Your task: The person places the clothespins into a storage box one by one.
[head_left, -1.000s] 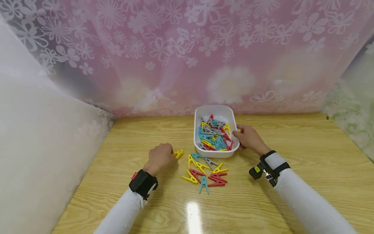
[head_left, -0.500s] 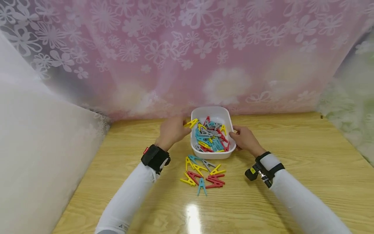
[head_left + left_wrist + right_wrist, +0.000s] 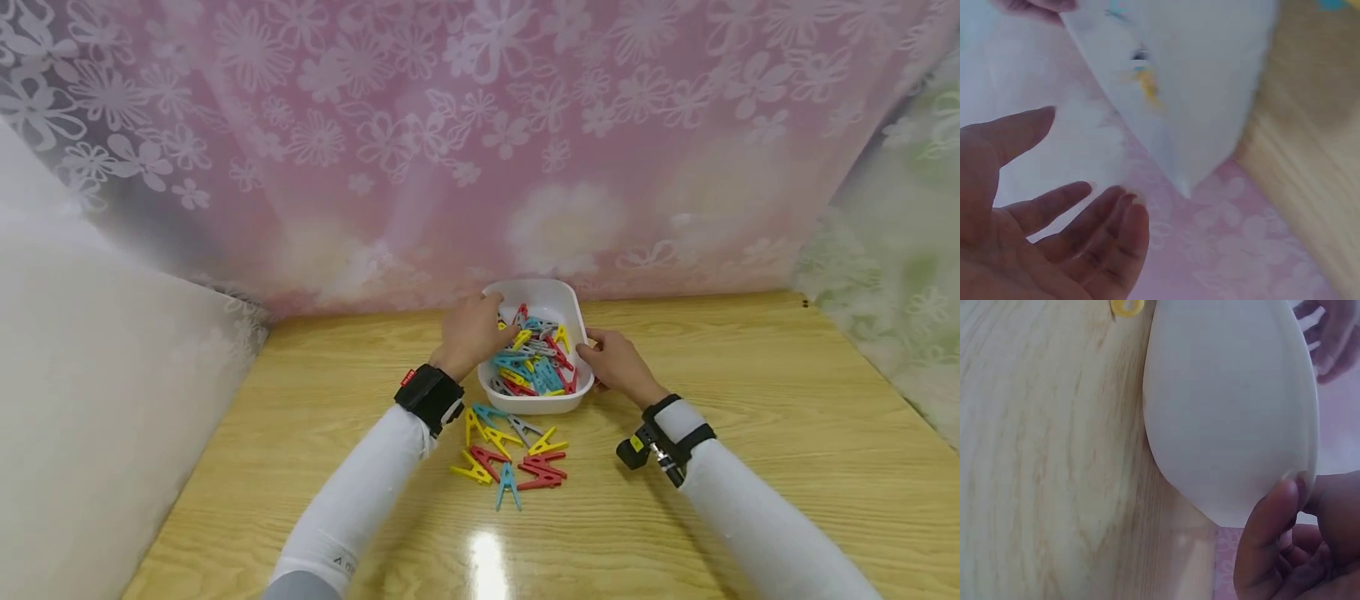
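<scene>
A white plastic tub [image 3: 566,312] holds a heap of red, yellow, blue and grey clothespins [image 3: 536,358]. Over the tub's left rim reaches my left hand [image 3: 472,329]; in the left wrist view that hand [image 3: 1066,231] has its thumb and fingers apart, with nothing between them. A yellow clothespin [image 3: 522,339] lies just beyond its fingertips inside the tub. On the opposite side, my right hand [image 3: 618,364] grips the tub's rim, thumb and fingers pinching the edge in the right wrist view [image 3: 1291,544].
Several loose clothespins lie spread on the wooden table in front of the tub, among them a blue one [image 3: 507,483] and a red one [image 3: 542,477]. A pink flowered cloth [image 3: 412,167] hangs right behind the tub, and a pale wall [image 3: 112,375] bounds the left.
My left hand carried a yellow clothespin from the table up and right to the tub and let it go. My right hand stays on the rim. The whole head view has shifted slightly.
</scene>
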Demonstrator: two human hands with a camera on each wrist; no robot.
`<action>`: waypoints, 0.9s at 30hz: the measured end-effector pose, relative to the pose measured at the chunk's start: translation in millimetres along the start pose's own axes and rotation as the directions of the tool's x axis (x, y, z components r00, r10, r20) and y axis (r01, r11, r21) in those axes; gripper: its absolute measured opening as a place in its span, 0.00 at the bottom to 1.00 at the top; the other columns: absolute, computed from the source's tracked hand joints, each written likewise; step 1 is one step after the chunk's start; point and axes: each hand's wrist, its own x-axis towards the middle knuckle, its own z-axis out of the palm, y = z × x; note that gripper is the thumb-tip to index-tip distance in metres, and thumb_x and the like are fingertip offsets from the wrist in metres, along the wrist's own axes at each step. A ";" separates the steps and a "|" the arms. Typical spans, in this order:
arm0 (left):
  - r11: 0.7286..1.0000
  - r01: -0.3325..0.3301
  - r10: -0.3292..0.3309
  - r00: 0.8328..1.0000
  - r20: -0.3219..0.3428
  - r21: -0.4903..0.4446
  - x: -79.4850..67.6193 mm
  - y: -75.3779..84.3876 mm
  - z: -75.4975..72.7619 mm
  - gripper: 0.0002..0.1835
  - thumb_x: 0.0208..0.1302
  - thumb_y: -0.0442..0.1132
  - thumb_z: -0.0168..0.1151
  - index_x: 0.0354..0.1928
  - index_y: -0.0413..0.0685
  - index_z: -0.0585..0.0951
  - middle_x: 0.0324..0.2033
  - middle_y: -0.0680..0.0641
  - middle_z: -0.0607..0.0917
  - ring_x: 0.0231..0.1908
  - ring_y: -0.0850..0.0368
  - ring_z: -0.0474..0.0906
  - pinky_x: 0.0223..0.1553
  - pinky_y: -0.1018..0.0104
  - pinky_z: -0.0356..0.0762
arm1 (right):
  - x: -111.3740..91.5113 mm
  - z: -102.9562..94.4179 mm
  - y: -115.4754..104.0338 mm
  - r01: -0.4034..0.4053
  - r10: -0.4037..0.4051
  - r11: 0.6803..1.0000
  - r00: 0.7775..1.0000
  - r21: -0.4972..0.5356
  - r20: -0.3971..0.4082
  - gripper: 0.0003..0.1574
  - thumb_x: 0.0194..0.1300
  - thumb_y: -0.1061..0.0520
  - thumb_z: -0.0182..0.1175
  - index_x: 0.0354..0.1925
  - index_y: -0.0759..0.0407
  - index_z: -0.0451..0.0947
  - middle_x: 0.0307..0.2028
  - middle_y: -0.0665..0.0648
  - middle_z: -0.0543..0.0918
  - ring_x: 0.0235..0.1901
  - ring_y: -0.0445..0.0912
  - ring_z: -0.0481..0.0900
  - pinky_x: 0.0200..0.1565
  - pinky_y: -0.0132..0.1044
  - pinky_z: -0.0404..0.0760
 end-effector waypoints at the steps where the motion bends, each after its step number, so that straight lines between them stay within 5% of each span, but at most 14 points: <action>1: 1.000 0.016 -0.016 1.000 -0.007 -0.011 -2.5 -3.4 1.2 0.28 0.64 0.52 0.62 0.60 0.43 0.75 0.53 0.43 0.78 0.38 0.51 0.79 0.28 0.62 0.76 | 0.0 0.3 -0.2 0.003 -0.003 1.000 1.000 0.000 -0.001 0.32 0.73 0.55 0.49 0.69 0.68 0.58 0.31 0.64 0.79 0.14 0.44 0.75 0.22 0.38 0.78; 4: 0.997 0.063 -0.064 0.998 -0.026 -0.050 -12.2 -16.2 5.2 0.25 0.65 0.51 0.60 0.59 0.45 0.74 0.52 0.45 0.77 0.34 0.53 0.77 0.26 0.61 0.74 | 0.2 0.7 -0.2 0.015 -0.015 1.000 1.000 -0.005 -0.006 0.32 0.72 0.56 0.49 0.69 0.69 0.59 0.30 0.63 0.77 0.14 0.45 0.75 0.22 0.38 0.79; 8: 0.991 0.117 -0.117 0.993 -0.009 -0.060 -31.3 -34.4 7.5 0.17 0.65 0.50 0.58 0.47 0.46 0.77 0.37 0.48 0.79 0.27 0.55 0.73 0.23 0.61 0.69 | -0.2 1.5 0.0 0.020 -0.021 0.999 1.000 -0.025 -0.011 0.31 0.72 0.58 0.48 0.68 0.70 0.59 0.30 0.63 0.76 0.15 0.45 0.75 0.21 0.38 0.78; 11: 0.984 0.166 -0.163 0.985 0.056 -0.065 -51.3 -45.1 7.2 0.11 0.63 0.48 0.59 0.33 0.48 0.77 0.24 0.50 0.76 0.21 0.55 0.71 0.20 0.62 0.64 | -0.2 2.6 -1.2 0.014 -0.015 0.999 1.000 -0.030 -0.011 0.31 0.71 0.58 0.48 0.68 0.70 0.59 0.30 0.64 0.76 0.15 0.45 0.75 0.22 0.37 0.78; 17: 0.978 0.200 -0.183 0.961 0.209 -0.064 -90.0 -52.5 24.3 0.22 0.61 0.57 0.62 0.17 0.52 0.76 0.13 0.55 0.68 0.15 0.59 0.65 0.16 0.66 0.56 | 0.3 3.4 -3.3 0.020 -0.021 0.999 1.000 -0.024 -0.021 0.30 0.71 0.59 0.48 0.67 0.70 0.60 0.29 0.64 0.75 0.16 0.46 0.76 0.22 0.38 0.78; 27: 0.978 0.206 -0.188 0.939 0.287 -0.032 -101.9 -48.1 44.5 0.25 0.57 0.63 0.62 0.15 0.52 0.75 0.14 0.54 0.70 0.17 0.56 0.70 0.19 0.64 0.59 | 3.6 6.0 -1.3 0.035 -0.036 0.999 0.999 -0.040 -0.035 0.30 0.70 0.59 0.47 0.67 0.70 0.61 0.28 0.64 0.75 0.15 0.45 0.75 0.20 0.38 0.78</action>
